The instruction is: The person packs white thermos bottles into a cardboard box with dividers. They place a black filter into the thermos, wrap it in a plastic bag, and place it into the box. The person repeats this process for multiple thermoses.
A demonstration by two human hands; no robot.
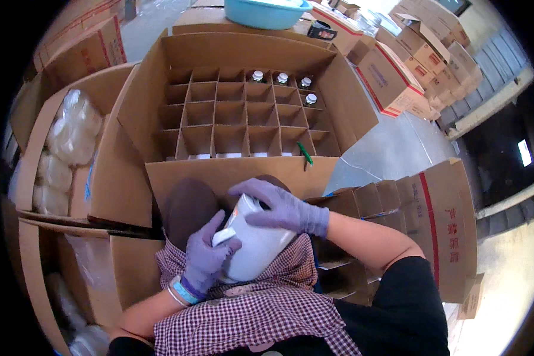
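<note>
A smooth white, rounded object, seemingly a roll of labels [260, 249], lies tilted across my lap. My right hand [273, 207], in a purple-grey glove, spreads over its upper end with the palm against it. At its left side, my left hand [210, 252], gloved alike, pinches a small white label-like piece [223, 237] between thumb and fingers. Just beyond my knees stands an open carton [237, 167] with a cardboard grid inside. Several white-capped bottles [282, 78] stand in cells at its far right. A green pen-like tool [305, 153] rests over its near edge.
On the left are an open carton [121, 172] of plastic-wrapped clear containers [74, 130] and another carton [133, 267] nearer me. A divided carton [442, 231] stands at my right. Beyond the grid carton sits a blue basin [267, 13]; stacked boxes [391, 77] stand far right.
</note>
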